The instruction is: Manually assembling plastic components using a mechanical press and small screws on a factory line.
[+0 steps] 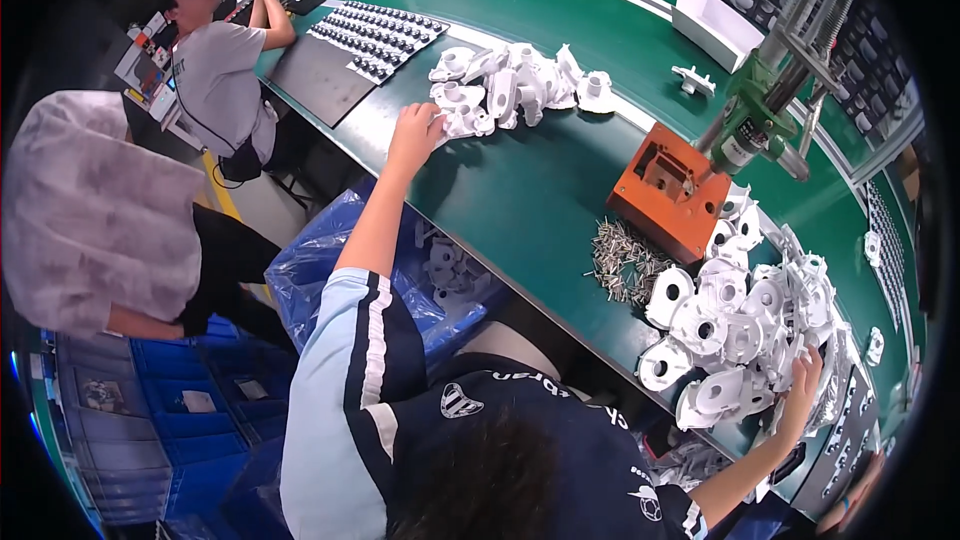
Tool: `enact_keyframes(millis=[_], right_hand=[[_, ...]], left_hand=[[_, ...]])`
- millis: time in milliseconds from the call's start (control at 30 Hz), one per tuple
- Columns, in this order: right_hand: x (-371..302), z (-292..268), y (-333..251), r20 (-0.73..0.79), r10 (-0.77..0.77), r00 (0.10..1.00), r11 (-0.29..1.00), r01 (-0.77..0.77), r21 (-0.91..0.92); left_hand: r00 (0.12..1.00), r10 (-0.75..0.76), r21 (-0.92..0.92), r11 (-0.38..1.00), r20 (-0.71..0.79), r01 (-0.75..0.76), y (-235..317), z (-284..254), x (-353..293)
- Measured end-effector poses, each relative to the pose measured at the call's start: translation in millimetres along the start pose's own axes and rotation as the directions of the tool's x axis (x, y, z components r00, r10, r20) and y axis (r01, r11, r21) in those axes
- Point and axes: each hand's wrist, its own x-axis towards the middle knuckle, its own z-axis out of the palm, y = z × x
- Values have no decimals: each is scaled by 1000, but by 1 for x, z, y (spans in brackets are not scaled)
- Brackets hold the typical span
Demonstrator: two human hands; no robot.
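Observation:
My left hand [411, 138] reaches to the near left edge of a pile of white plastic housings [517, 87] on the bench. Its fingers are closed at one white plastic housing [463, 120] there. Low at the right, my right hand [798, 390] is at the edge of a larger heap of white plastic housings [742, 337], its fingers curled against one of them; the grip is partly hidden. Between the two piles stands an orange fixture block [671, 190] under a green hand press [745, 120]. Small metal pins [626, 262] lie heaped beside the block.
The green bench [520, 202] bends across the view. A white box [716, 30] and a single white part [693, 81] lie behind the press. Trays of small black parts [378, 38] sit at the far left. A blue-lined bin [330, 250] stands below. Two people [215, 80] are at the left.

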Motion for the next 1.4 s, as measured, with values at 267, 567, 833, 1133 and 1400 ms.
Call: enact_keyframes(millis=[267, 567, 833, 1133, 1400], right_hand=[[-26, 23, -42, -297, -60, 953, 998, 55, -23], [-103, 220, -155, 56, -768, 638, 618, 715, 325], [-117, 252, -139, 161, -716, 679, 677, 620, 396], [-121, 254, -141, 196, -691, 696, 675, 524, 519], [-126, 255, -148, 195, -659, 727, 636, 400, 659]], left_hand=[[837, -548, -951, 261, -4, 167, 44, 1, -27], [848, -331, -848, 199, 414, 492, 288, 10, -98], [817, -400, -874, 75, 415, 481, 289, 9, -112], [825, -392, -854, 157, 407, 496, 284, 7, -111], [926, -304, -839, 423, 224, 342, 281, 1, -107]])
